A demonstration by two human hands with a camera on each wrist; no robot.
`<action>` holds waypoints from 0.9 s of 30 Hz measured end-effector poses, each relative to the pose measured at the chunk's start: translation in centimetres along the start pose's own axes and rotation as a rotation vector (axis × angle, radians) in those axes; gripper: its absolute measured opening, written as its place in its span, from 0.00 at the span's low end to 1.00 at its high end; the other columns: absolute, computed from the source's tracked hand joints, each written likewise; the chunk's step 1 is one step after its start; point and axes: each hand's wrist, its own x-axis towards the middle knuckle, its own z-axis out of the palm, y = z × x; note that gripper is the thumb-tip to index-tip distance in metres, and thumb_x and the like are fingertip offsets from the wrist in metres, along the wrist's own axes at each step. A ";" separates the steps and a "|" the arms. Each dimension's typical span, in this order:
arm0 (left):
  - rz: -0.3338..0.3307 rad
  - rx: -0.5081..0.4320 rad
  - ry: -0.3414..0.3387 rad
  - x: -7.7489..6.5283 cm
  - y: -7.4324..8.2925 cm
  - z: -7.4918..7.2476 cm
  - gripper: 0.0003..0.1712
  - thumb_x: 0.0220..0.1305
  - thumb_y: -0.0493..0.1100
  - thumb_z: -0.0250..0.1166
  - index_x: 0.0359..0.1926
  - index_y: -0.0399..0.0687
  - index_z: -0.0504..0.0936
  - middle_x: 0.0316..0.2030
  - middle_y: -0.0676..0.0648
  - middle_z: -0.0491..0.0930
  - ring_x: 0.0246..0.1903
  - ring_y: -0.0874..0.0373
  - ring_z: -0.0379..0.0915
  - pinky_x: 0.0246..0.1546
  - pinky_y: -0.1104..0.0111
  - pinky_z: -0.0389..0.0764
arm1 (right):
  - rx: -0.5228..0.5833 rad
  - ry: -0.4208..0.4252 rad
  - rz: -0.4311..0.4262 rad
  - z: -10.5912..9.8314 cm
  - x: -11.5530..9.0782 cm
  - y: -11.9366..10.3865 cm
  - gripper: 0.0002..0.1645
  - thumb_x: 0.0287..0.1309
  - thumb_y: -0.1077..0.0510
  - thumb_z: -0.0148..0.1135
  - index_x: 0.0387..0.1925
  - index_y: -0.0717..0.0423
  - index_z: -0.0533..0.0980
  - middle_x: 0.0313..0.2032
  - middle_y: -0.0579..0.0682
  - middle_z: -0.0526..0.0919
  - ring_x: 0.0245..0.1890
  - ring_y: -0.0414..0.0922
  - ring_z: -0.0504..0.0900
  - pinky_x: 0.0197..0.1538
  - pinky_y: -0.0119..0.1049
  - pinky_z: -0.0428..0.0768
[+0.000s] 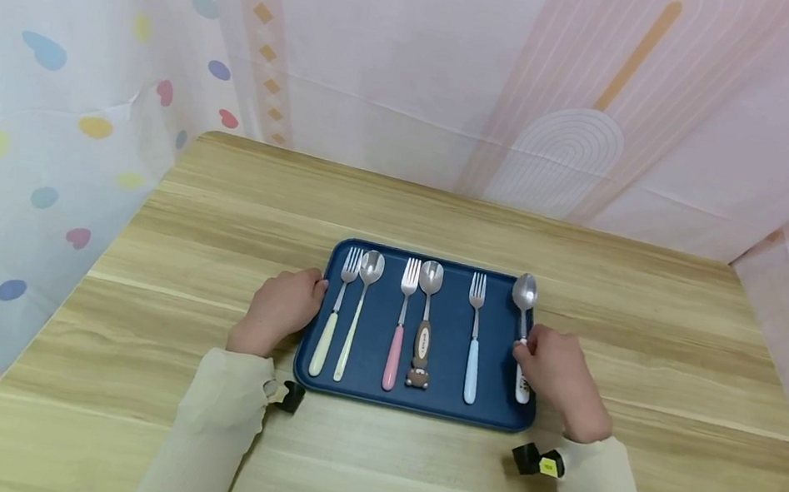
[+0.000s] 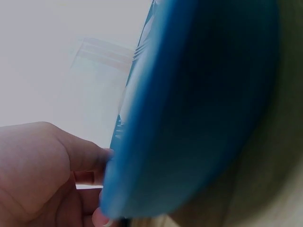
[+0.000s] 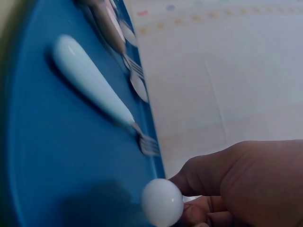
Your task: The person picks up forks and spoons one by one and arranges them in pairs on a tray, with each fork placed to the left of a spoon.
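A dark blue tray [image 1: 451, 330] lies on the wooden table, its left edge gripped by my left hand [image 1: 281, 301]. In the left wrist view the thumb is at the rim, with fingers curled beneath. Over the tray's right side, my right hand [image 1: 561, 375] pinches a spoon [image 1: 525, 291] by its white handle, whose rounded end [image 3: 162, 202] faces the right wrist camera. From left to right the tray also bears a cream-handled fork [image 1: 323, 345], a cream-handled spoon [image 1: 348, 340], a pink-handled fork [image 1: 393, 359], a brown bear-handled spoon [image 1: 422, 342] and a light-blue-handled fork [image 1: 472, 370].
The wooden table [image 1: 392, 481] extends around the tray. A patterned curtain [image 1: 406, 54] hangs behind its far edge, and a dotted one [image 1: 60, 149] hangs along the left. Black wrist devices [image 1: 527, 458] sit at both cream sleeves [image 1: 212, 414].
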 end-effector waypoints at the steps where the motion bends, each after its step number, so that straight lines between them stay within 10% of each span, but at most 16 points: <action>1: 0.001 -0.001 0.002 0.0 0.0 0.0 0.17 0.70 0.46 0.45 0.34 0.39 0.75 0.21 0.43 0.72 0.23 0.49 0.69 0.23 0.59 0.70 | -0.003 -0.009 -0.004 0.3 0.1 -0.3 0.12 0.58 0.60 0.52 0.20 0.60 0.69 0.14 0.49 0.68 0.15 0.42 0.68 0.18 0.33 0.67; 27: -0.020 -0.076 -0.048 0.0 -0.1 -0.2 0.19 0.72 0.46 0.44 0.36 0.36 0.75 0.23 0.43 0.73 0.24 0.51 0.69 0.27 0.61 0.71 | -0.019 -0.092 0.030 1.5 0.0 -1.6 0.19 0.62 0.50 0.54 0.22 0.59 0.69 0.14 0.50 0.70 0.13 0.42 0.69 0.18 0.34 0.68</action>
